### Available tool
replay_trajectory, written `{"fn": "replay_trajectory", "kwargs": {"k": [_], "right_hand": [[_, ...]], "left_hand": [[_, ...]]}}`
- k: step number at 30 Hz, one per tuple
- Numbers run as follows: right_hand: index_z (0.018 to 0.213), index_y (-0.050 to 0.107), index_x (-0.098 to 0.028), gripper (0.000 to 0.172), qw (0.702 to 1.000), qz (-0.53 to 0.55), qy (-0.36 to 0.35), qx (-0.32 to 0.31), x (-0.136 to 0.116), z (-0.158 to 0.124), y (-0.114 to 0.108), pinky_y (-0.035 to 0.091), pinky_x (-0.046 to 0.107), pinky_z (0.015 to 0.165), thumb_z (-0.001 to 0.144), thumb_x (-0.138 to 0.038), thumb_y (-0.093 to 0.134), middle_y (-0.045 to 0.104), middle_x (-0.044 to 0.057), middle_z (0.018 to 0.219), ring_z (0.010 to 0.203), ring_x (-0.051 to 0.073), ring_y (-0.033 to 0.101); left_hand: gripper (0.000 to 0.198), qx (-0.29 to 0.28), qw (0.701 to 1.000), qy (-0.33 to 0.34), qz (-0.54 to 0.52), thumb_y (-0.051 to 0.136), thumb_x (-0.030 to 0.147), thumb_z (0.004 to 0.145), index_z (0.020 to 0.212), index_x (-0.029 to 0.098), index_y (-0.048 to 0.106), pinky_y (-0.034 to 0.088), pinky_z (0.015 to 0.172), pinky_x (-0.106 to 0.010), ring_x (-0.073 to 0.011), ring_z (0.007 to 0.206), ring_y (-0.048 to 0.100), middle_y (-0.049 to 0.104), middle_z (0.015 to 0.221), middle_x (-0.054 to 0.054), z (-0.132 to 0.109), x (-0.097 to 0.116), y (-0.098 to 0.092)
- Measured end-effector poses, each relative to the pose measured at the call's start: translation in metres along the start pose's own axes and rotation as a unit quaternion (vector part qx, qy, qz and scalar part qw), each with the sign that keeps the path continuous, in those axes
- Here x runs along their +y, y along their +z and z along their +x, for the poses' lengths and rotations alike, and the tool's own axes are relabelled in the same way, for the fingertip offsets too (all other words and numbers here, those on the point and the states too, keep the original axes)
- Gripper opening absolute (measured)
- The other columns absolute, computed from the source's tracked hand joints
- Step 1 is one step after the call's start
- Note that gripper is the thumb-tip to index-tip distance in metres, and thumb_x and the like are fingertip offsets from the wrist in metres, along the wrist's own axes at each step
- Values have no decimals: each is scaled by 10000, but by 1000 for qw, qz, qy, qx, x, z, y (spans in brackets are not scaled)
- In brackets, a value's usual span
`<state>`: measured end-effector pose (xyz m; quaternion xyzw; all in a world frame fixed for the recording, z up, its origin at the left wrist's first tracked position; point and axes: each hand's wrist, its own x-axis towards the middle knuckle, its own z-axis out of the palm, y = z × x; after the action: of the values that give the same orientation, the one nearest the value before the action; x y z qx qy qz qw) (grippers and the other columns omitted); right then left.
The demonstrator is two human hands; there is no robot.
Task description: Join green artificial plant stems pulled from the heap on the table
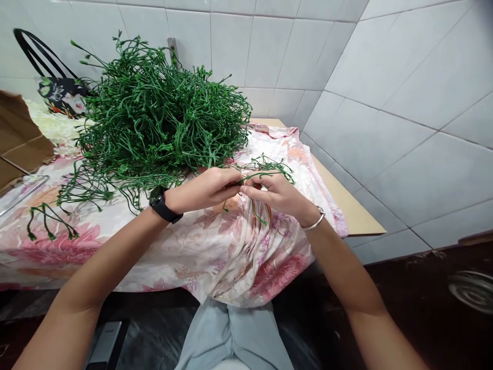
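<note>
A green plastic stem sprig (265, 167) sits pinched between both hands above the near middle of the table, its thin branches fanning out to the right past the fingertips.

At the far left, a brown cardboard box (17, 136) lies open beside a black-handled floral bag (61, 95) leaning on the tiled wall. Near the left edge of the table 1 loose green sprig (48, 221) lies flat on the floral cloth (185, 252), well apart from the hands. Behind it, and filling the middle of the table, rises a big tangled heap of green plastic stems (157, 115).

The left hand (204, 190), with a black smartwatch (164, 204) on its wrist, has its fingers closed narrowly on the sprig's stem end. Touching it fingertip to fingertip, the right hand (279, 195) grips the same sprig, fingers curled tight; a silver bangle (315, 222) circles that wrist.

To the right, the bare wooden table edge (354, 208) shows past the cloth, beside the white tiled wall (404, 113). At the near far right a coiled metal object (472, 290) lies on the dark floor.
</note>
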<state>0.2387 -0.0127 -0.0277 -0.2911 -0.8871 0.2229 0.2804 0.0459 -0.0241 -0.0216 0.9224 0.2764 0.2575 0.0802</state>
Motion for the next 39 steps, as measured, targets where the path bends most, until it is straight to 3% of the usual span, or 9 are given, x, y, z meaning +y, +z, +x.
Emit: {"fn": "replay_trajectory", "kwargs": {"k": [5, 10, 17, 22, 30, 34, 39], "right_hand": [[716, 569, -135, 252, 994, 104, -33, -20, 0, 3, -2, 326, 231, 593, 828, -358, 533, 496, 5, 670, 638, 99, 427], [668, 527, -140, 290, 989, 140, -38, -2, 1, 5, -1, 306, 229, 573, 830, -380, 531, 434, -9, 640, 611, 89, 390], [672, 530, -153, 305, 998, 37, -34, 28, 2, 7, 0, 286, 225, 564, 831, -413, 526, 441, -23, 627, 590, 81, 374], [723, 589, -140, 310, 998, 59, -22, -6, 0, 6, -3, 343, 233, 613, 842, -413, 507, 560, 19, 702, 661, 106, 473], [659, 562, -139, 375, 996, 88, -2, 3, 0, 5, -5, 314, 235, 562, 822, -472, 509, 505, 5, 624, 590, 98, 439], [606, 489, -159, 360, 998, 44, -33, 41, 0, 8, 0, 276, 235, 546, 817, -449, 510, 422, -24, 579, 560, 86, 365], [558, 367, -182, 294, 990, -44, -66, 116, 1, 8, 9, 252, 241, 556, 791, -275, 521, 360, -41, 557, 544, 82, 333]], "left_hand": [[142, -10, 1000, 27, -11, 394, 195, 879, 760, 154, 462, 318, 577, -208, -95, 607, 413, 480, 693, -6, -2, 0, 3], [206, 46, 997, 39, 55, 380, 222, 890, 710, 155, 454, 295, 542, -210, -96, 564, 398, 463, 644, -3, -3, -1, 7], [240, 79, 980, 39, 177, 350, 235, 909, 738, 141, 489, 294, 534, -228, -110, 565, 413, 501, 666, -30, -6, -6, 9], [231, 67, 986, 30, 147, 340, 227, 910, 774, 147, 509, 332, 549, -210, -107, 587, 449, 523, 695, -32, -6, -4, 8], [218, 90, 987, 50, 121, 370, 224, 901, 759, 146, 516, 318, 548, -206, -99, 581, 422, 506, 673, -16, -4, -1, 8], [231, 102, 980, 43, 163, 376, 242, 892, 745, 146, 526, 308, 537, -215, -104, 569, 414, 513, 660, -22, -4, -2, 14], [239, 113, 977, 20, 181, 375, 253, 888, 718, 147, 505, 301, 531, -227, -106, 567, 406, 507, 649, -24, -4, -4, 18]]}}
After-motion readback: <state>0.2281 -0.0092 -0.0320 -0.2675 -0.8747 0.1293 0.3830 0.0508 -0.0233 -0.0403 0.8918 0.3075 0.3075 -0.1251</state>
